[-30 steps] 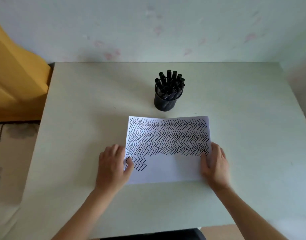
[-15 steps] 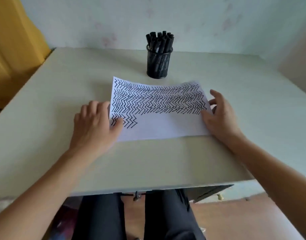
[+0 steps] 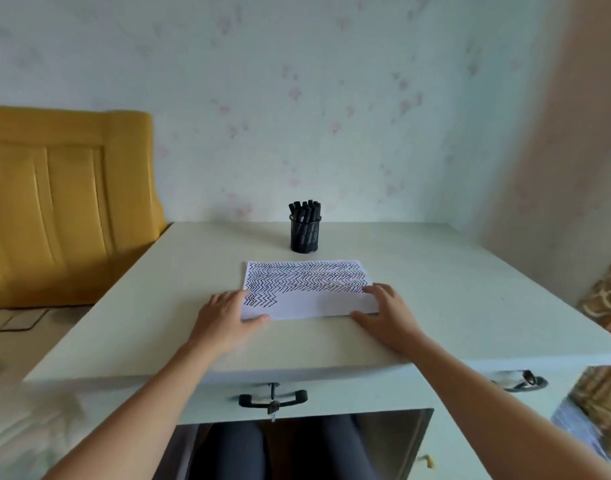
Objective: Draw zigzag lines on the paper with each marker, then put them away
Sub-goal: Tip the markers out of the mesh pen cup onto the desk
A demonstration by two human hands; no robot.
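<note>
- A pale table point(image 3: 435, 289) is filling the middle of the view, standing against a wall with faint pink flowers point(image 3: 331, 98).
- A yellow padded piece of furniture point(image 3: 65, 202) is standing to the left of the table.
- The paper point(image 3: 314, 303) is lying flat near the table's front edge, with rows of black zigzag lines covering its far part and one short row starting at the lower left.
- The left hand point(image 3: 224, 317) is resting flat at the paper's left edge, fingers relaxed, thumb lying on the near corner.
- The right hand point(image 3: 387, 315) is resting at the right edge, fingers spread and loose, fingertips touching the sheet.
- A black mesh cup point(image 3: 305, 235) is standing just behind the paper, holding all the black markers point(image 3: 304, 209) upright, caps up.
- A dark drawer handle point(image 3: 273, 398) is showing below the tabletop.
</note>
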